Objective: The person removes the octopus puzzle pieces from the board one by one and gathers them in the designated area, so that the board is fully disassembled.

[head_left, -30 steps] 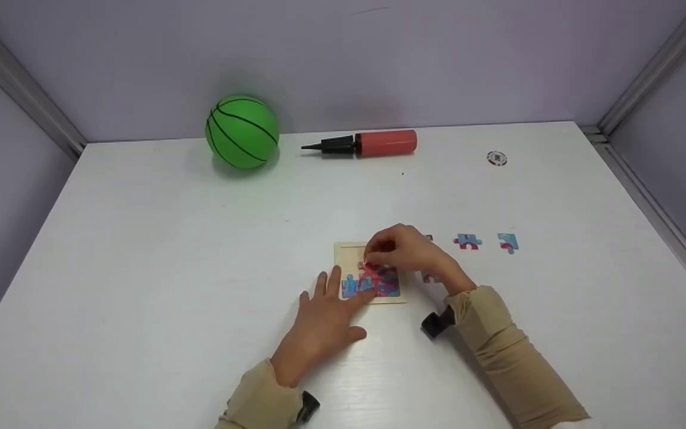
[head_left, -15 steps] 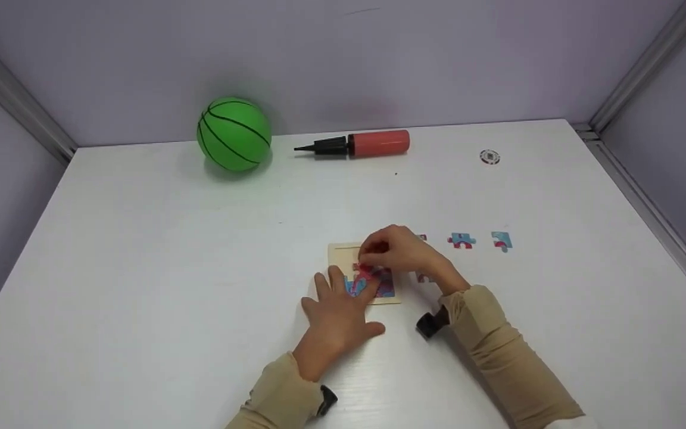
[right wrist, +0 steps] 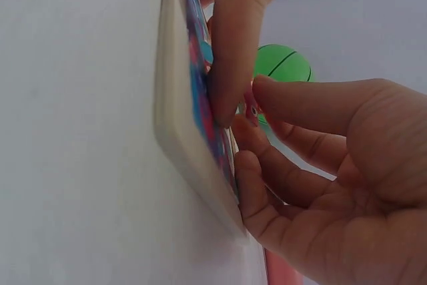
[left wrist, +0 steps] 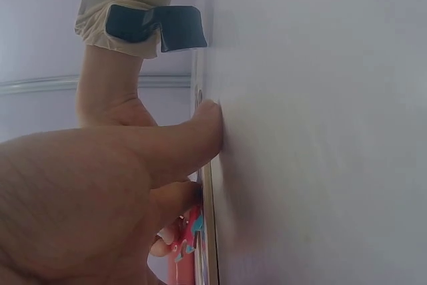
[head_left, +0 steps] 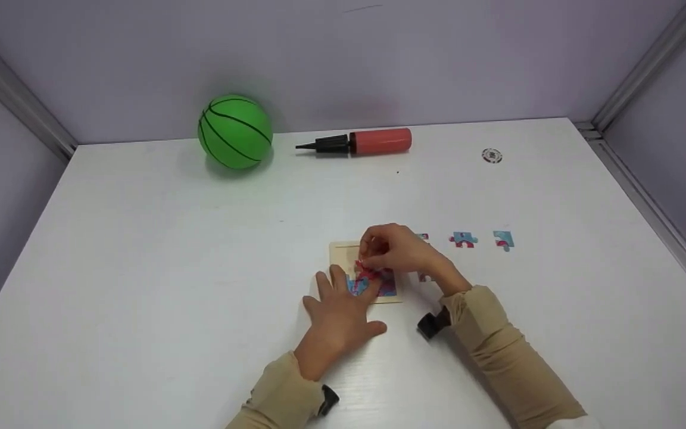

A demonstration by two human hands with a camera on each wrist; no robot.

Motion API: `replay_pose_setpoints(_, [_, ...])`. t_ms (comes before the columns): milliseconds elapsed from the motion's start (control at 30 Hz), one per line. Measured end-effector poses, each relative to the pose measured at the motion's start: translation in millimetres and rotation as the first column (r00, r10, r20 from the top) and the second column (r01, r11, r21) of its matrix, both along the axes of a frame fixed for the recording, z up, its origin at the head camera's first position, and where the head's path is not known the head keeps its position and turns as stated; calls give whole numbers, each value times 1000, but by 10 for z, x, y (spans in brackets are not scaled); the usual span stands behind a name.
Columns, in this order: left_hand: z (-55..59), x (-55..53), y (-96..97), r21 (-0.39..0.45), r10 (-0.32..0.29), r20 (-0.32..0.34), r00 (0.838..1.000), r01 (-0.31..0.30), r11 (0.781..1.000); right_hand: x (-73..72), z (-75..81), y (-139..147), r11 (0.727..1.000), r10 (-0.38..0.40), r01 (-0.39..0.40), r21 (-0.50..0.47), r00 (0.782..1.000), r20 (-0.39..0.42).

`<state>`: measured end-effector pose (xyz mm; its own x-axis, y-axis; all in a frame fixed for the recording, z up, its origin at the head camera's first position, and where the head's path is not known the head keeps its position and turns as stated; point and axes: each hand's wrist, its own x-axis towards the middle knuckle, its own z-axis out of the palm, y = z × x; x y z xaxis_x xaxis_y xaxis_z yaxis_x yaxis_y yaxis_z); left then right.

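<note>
A small wooden puzzle tray (head_left: pixel 337 255) lies in front of me with blue, red and purple jigsaw pieces (head_left: pixel 387 288) in its near part. My left hand (head_left: pixel 332 325) has its fingers spread, the index finger pressing on those pieces and the thumb out over the table. Above the tray, my right hand (head_left: pixel 405 251) pinches a red and blue puzzle piece (right wrist: pixel 251 106) between thumb and fingers. In the left wrist view that puzzle piece (left wrist: pixel 189 235) stands tilted over the tray. The right hand's other fingertips come right at the tray's edge.
Loose puzzle pieces lie right of the tray, among them a blue and red one (head_left: pixel 464 239) and a corner one (head_left: pixel 504 239); others are partly behind the right hand. Further back are a green ball (head_left: pixel 235 131), a red and black hand pump (head_left: pixel 380 142) and a poker chip (head_left: pixel 492 155).
My left hand has shifted right, its index finger now further over the pieces in the tray. The right hand keeps its pinch on the puzzle piece and has barely moved.
</note>
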<state>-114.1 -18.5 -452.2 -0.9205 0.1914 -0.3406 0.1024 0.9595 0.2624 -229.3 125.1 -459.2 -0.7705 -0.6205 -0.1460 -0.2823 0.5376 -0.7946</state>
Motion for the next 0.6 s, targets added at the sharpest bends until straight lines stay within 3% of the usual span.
replay_pose_setpoints(167, [20,2,-31,38,-23,26,999,22,999,16,6,5,1000,9,-9,-21,1000,-7])
replay_pose_setpoints(333, [-10,50,-218,107,-100,17,995,98,989,12,-20,7,1000,4,-4,-29,1000,0])
replay_pose_setpoints(467, [-37,87,-357,156,-154,9,988,151,976,5,-40,-2,999,-25,26,-30,1000,5])
replay_pose_setpoints(600, [-39,87,-379,183,-168,20,986,162,970,11,-37,3,997,-68,68,-42,998,13])
